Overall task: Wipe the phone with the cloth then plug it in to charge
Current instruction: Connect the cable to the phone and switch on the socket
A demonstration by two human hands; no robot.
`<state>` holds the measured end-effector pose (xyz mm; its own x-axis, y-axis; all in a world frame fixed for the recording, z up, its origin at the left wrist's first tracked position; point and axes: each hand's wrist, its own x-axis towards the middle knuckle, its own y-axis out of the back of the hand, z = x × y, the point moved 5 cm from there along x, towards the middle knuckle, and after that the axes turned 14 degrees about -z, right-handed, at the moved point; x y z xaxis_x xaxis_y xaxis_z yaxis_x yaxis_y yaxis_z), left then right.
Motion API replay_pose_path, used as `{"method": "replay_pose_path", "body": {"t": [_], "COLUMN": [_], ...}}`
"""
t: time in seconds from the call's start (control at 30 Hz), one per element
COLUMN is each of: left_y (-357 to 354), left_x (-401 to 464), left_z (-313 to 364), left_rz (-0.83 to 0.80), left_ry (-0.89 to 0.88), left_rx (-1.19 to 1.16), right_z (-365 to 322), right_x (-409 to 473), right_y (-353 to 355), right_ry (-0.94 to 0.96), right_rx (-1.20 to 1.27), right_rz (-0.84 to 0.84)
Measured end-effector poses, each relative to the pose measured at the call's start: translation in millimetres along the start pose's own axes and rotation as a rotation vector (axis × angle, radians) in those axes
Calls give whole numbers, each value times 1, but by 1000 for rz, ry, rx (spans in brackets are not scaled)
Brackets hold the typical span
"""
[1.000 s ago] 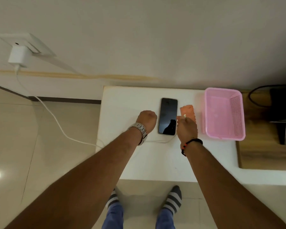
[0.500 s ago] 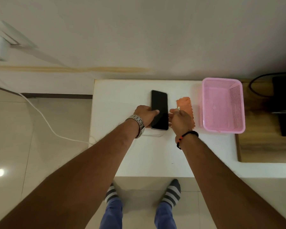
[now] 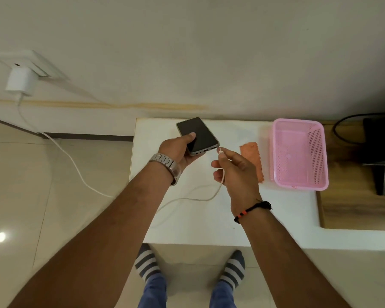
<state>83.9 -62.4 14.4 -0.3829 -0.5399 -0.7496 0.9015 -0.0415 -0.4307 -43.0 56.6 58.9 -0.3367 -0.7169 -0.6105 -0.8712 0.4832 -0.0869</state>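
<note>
- While the phone (image 3: 197, 135) was held above the white table (image 3: 187, 218), screen up and port end toward the plug, it looked rigid, light, glassy and likely slippery; gripping its long edges seemed safest.
- Left hand (image 3: 178, 150) was wrapped around it, thumb on the screen.
- Right hand (image 3: 233, 172) pinched the cable plug (image 3: 220, 151) between thumb and forefinger, just beside the port, not yet in.
- Limp white cable (image 3: 200, 197) trailed to the charger (image 3: 20, 82).
- Soft orange cloth (image 3: 251, 156) lay beside the pink basket (image 3: 298, 156).
- No legible writing showed.

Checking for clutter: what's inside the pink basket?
The basket looks empty: only its perforated floor and walls show. The near wall hides a thin strip of the floor.
</note>
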Motion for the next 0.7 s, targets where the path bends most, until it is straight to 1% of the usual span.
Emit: {"method": "replay_pose_path", "body": {"t": [0.17, 0.47, 0.57, 0.7], "left_y": [-7, -3, -3, 1], "left_x": [-12, -23, -26, -29], "left_z": [12, 17, 17, 22], "left_rz": [-14, 11, 8, 11], "left_ry": [-25, -72, -82, -150], "left_rx": [-14, 29, 64, 191], "right_z": [-10, -20, -21, -20], "right_x": [-9, -17, -19, -21], "right_y": [-18, -26, -27, -26], "right_ry": [-9, 26, 27, 1], "right_rx": [11, -54, -74, -118], "right_rz": [-86, -107, -106, -83]}}
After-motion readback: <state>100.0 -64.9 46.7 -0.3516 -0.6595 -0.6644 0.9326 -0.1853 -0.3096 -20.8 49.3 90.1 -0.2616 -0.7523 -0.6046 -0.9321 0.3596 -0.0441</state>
